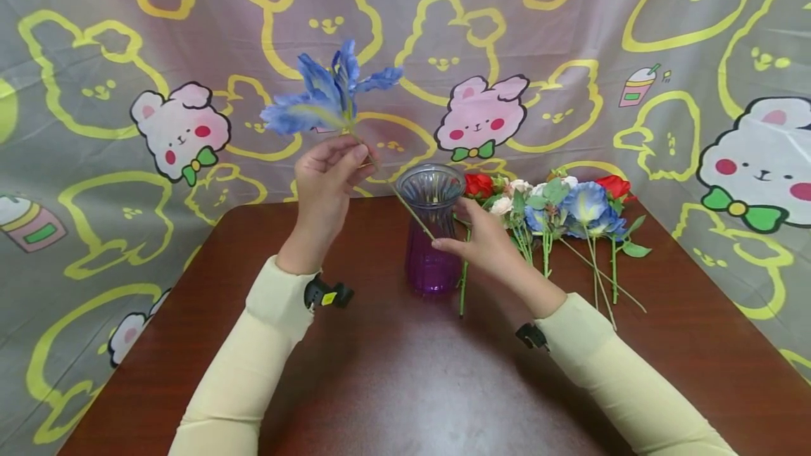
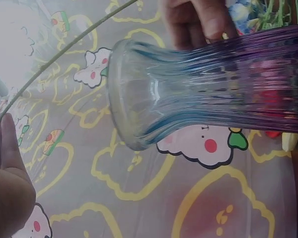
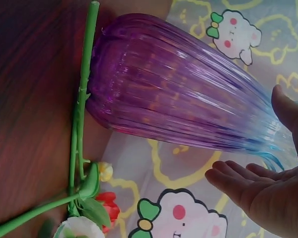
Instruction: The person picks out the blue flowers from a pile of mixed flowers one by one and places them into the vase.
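My left hand (image 1: 326, 178) pinches the stem of a blue artificial flower (image 1: 329, 100) just below its wide petals, raised above the table at left of centre. The thin green stem (image 2: 64, 48) slants down to the right, in front of the vase. That glass vase (image 1: 432, 259), purple below and clear bluish at its flared neck, stands upright on the table. Beside its neck is my right hand (image 1: 488, 238), fingers stretched behind and thumb in front. In the right wrist view the thumb and fingers (image 3: 238, 179) are spread apart around the neck; whether they touch the glass I cannot tell.
Right of the vase lies a bunch of artificial flowers: red roses (image 1: 479, 185), pale small blooms (image 1: 502, 205) and blue flowers (image 1: 586, 204), stems toward the front. One green stem (image 1: 463, 287) lies close beside the vase. A printed cloth (image 1: 393, 34) hangs behind the brown table (image 1: 380, 385).
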`<state>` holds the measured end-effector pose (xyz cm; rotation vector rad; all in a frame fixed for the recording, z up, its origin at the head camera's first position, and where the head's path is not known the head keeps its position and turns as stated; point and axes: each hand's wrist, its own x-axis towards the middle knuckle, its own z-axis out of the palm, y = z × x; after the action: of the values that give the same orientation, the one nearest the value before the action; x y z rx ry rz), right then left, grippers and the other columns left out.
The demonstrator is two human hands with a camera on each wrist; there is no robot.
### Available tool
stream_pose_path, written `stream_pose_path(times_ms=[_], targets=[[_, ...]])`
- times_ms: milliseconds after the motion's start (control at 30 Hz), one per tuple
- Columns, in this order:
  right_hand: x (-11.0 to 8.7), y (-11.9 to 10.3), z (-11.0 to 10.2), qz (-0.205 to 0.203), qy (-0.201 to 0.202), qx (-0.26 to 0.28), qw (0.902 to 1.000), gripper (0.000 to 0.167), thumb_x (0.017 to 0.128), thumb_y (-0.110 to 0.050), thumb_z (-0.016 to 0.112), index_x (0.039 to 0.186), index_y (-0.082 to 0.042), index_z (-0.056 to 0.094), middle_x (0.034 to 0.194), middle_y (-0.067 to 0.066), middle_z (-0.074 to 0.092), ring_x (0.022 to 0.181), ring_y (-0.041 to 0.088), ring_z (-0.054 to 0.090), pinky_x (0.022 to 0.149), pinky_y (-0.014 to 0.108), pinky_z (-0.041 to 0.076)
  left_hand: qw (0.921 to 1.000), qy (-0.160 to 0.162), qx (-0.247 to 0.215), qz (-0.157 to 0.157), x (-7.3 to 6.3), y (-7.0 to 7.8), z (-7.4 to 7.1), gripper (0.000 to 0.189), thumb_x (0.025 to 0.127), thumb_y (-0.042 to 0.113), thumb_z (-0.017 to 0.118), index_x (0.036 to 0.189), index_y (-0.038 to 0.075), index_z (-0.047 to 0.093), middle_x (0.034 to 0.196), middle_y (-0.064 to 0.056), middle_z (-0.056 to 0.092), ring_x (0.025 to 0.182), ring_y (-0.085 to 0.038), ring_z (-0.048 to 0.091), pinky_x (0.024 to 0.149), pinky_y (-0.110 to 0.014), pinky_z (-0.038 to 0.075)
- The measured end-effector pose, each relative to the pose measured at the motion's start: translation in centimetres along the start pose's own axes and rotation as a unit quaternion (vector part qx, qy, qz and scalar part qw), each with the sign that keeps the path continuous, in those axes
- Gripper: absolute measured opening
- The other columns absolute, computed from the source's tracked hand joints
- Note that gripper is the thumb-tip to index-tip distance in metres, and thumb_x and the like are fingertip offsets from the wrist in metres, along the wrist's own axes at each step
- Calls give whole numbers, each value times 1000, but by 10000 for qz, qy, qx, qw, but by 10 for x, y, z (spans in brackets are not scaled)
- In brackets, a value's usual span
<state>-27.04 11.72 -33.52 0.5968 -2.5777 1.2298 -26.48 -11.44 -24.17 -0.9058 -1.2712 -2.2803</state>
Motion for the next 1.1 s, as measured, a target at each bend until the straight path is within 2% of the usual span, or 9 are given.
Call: stream_pose_path(times_ms=[167, 300, 467, 633, 867, 1100], targets=[[2, 2, 7, -28, -64, 317, 9995, 81, 77, -24, 85, 139, 2, 41, 133, 22, 54, 124, 34, 51, 100, 48, 43, 9993, 165, -207, 266, 12, 4, 2, 26, 89, -15, 54, 87, 3, 72, 82, -12, 70, 75, -21, 69, 70, -31, 58], [2, 4, 12, -11, -102, 188, 9998, 80, 77, -27, 84, 140, -1, 40, 134, 19, 54, 124, 32, 51, 101, 47, 42, 9986, 267, -272, 380, 22, 6, 1, 22, 90, -13, 55, 87, 2, 71, 84, -13, 69, 78, -23, 68, 73, -32, 57], [1, 8, 16, -95, -50, 40, 9999, 82, 79, -25, 83, 142, -1, 36, 137, 21, 51, 126, 35, 48, 103, 49, 39, 9961, 641, -478, 384, 32, 5, -5, 16, 91, -12, 57, 90, -3, 70, 85, -15, 68, 79, -23, 68, 74, -31, 57], [1, 9, 18, -205, 0, 63, 9998, 80, 80, -22, 82, 142, 0, 36, 136, 22, 51, 125, 35, 49, 103, 49, 39, 9918, 1025, -726, 219, 38, 2, -10, 7, 90, -10, 61, 94, -10, 67, 85, -17, 68, 79, -25, 68, 73, -31, 57], [0, 10, 18, -130, 4, 50, 9999, 79, 80, -23, 82, 141, -1, 37, 135, 22, 52, 124, 35, 50, 102, 48, 40, 9939, 1021, -236, 349, 40, -13, -13, 15, 90, -10, 62, 87, 1, 70, 83, -12, 70, 78, -23, 69, 71, -32, 58], [0, 9, 18, -184, -1, 41, 9998, 80, 80, -22, 82, 142, -1, 36, 135, 22, 52, 124, 35, 50, 103, 48, 40, 9951, 970, 191, 1, 39, -31, -16, 8, 87, -7, 67, 87, 1, 69, 82, -12, 71, 79, -24, 70, 74, -35, 57]])
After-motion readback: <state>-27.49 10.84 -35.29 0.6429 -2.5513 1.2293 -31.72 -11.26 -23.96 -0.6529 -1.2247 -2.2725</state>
